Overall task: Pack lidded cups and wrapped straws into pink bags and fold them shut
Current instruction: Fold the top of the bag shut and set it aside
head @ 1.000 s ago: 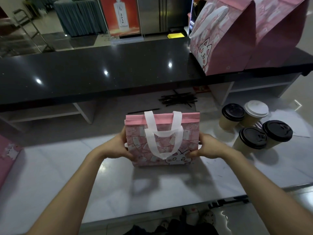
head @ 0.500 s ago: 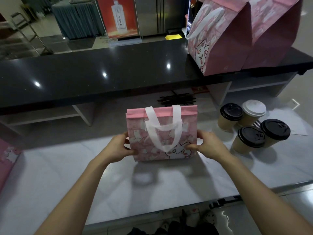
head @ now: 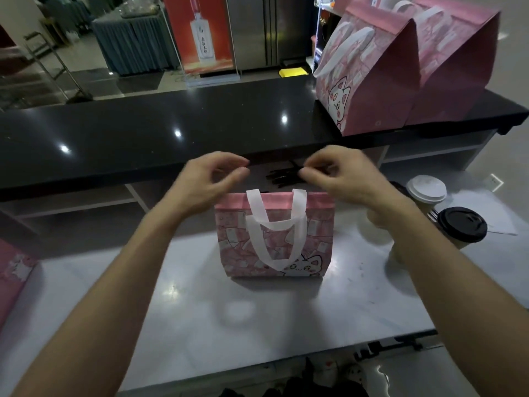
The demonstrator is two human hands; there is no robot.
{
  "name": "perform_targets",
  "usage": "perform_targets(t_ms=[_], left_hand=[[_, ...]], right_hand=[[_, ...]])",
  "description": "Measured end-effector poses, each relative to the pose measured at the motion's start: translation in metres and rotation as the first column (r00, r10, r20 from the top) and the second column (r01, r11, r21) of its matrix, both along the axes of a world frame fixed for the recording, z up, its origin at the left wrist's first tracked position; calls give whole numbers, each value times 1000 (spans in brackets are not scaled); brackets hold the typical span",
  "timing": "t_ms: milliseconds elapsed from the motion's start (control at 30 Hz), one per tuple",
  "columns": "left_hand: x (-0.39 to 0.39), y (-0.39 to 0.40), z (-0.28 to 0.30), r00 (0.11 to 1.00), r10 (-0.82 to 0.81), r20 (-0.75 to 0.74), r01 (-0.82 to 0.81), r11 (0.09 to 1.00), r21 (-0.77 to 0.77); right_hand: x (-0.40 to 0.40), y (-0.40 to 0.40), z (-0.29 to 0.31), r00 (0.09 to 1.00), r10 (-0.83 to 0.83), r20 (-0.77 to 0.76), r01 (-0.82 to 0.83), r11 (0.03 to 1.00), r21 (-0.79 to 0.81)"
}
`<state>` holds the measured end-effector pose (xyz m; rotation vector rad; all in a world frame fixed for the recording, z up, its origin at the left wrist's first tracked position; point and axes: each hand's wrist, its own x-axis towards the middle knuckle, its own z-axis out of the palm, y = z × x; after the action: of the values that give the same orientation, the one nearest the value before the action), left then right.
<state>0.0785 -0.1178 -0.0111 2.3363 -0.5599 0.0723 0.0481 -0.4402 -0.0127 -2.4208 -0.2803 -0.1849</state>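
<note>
Both forearms are bare from the lower edge of the view up to the wrists, with no sleeve showing. The left hand (head: 209, 181) and right hand (head: 343, 179) are bare too: no glove, ring, watch or bracelet shows.

Bag (head: 274, 239) upright at table (head: 200, 310) centre; lidded cups (head: 446, 213) to its right; straws (head: 283, 179) behind; two folded bags (head: 400, 73) on counter (head: 143, 133) beyond.
</note>
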Motion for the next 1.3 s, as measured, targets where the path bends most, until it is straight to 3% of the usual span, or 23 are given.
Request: perform_targets(t_ms=[100, 167, 400, 700, 1033, 1100, 1200, 1233, 1300], left_hand=[[14, -45, 5, 987, -133, -88, 157, 897, 414], [19, -53, 0, 979, -153, -133, 201, 813, 547], [18, -57, -18, 990, -135, 31, 94, 818, 568], [19, -52, -34, 972, -215, 92, 135, 839, 526], [18, -42, -51, 973, -195, 121, 107, 852, 513], [19, -32, -48, 979, -181, 91, 128, 900, 416], [17, -3, -37, 993, -108, -43, 113, 986, 126], [17, 6, -35, 992, -95, -78, 103, 989, 102], [17, 19, -35, 989, -92, -114, 111, 977, 182]], right_hand=[[20, 35, 6, 982, 110, -153, -160, 917, -365], [24, 45, -2, 972, 105, -212, -195, 865, -462], [20, 60, -19, 981, 187, -53, -189, 857, -480], [14, 68, -24, 965, 246, -92, -256, 807, -532], [12, 57, -39, 966, 258, -2, -211, 787, -580], [10, 47, -32, 973, 231, -10, -206, 850, -484], [4, 20, -21, 993, 99, 67, -94, 993, -73], [1, 8, -21, 996, 48, 77, -49, 999, 9], [-4, -11, -26, 1000, -4, -22, 4, 1000, 2]])
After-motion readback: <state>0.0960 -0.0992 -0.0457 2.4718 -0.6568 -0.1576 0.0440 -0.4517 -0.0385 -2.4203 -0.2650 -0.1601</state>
